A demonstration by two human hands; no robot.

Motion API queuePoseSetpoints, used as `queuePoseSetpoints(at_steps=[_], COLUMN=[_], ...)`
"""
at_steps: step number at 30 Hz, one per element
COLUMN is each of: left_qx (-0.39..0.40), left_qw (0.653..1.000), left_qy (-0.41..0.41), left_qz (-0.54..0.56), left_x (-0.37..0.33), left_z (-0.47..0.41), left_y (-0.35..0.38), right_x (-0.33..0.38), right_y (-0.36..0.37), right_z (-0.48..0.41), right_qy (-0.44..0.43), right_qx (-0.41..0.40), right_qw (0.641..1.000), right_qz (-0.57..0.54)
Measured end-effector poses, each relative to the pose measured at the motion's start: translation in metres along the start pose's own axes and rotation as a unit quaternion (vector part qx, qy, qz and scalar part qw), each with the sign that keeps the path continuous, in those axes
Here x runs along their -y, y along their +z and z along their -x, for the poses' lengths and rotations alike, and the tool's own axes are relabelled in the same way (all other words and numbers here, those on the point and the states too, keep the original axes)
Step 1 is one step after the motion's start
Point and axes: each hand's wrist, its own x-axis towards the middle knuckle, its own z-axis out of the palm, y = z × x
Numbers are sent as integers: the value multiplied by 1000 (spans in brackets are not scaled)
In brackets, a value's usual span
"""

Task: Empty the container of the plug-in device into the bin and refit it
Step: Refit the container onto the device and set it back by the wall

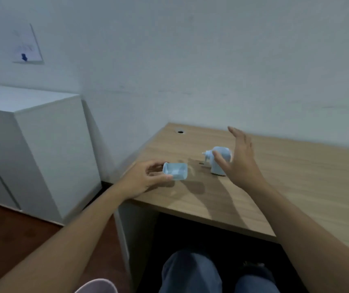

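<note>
Container (175,170) in left hand (141,179), device (219,160) beside

Two hands (141,178), one container (175,170), one plug-in device (219,159), one desk (296,176).

Place: a plain office or study corner, seen by a seated person.
Desk: a wood-grain desk (275,176) set against the wall, with a cable hole (180,131) near its back corner.
Storage: a white cabinet (32,144) beside the desk.
Wall: bare and pale, with one sheet of paper (27,44) stuck up.
Floor: dark reddish wood floor (17,233).
</note>
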Motion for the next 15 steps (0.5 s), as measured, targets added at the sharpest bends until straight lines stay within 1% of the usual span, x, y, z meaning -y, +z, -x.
queuePoseSetpoints(at_steps=[2,4,6,7,11,15], left_qx=[24,54,61,69,69,50], left_qw=[1000,999,998,998,995,995], left_qy=[-9,-3,-2,-1,16,32], left_qz=[16,6,-5,-13,-68,-83], left_x=[-5,-5,-5,-3,-1,2], left_z=[-14,-32,-46,-52,-74,-98], left_y=[15,30,40,44,55,61], right_x=[-21,-42,-57,-63,-78,-91], right_y=[-6,-7,-3,0,10,17], right_z=[6,10,12,12,-6,-27], right_qy=[57,122,154,160,125,80], right_qx=[25,87,141,155,164,177], right_qw=[998,986,973,969,969,971], right_qz=[-29,-73,-95,-103,-139,-143])
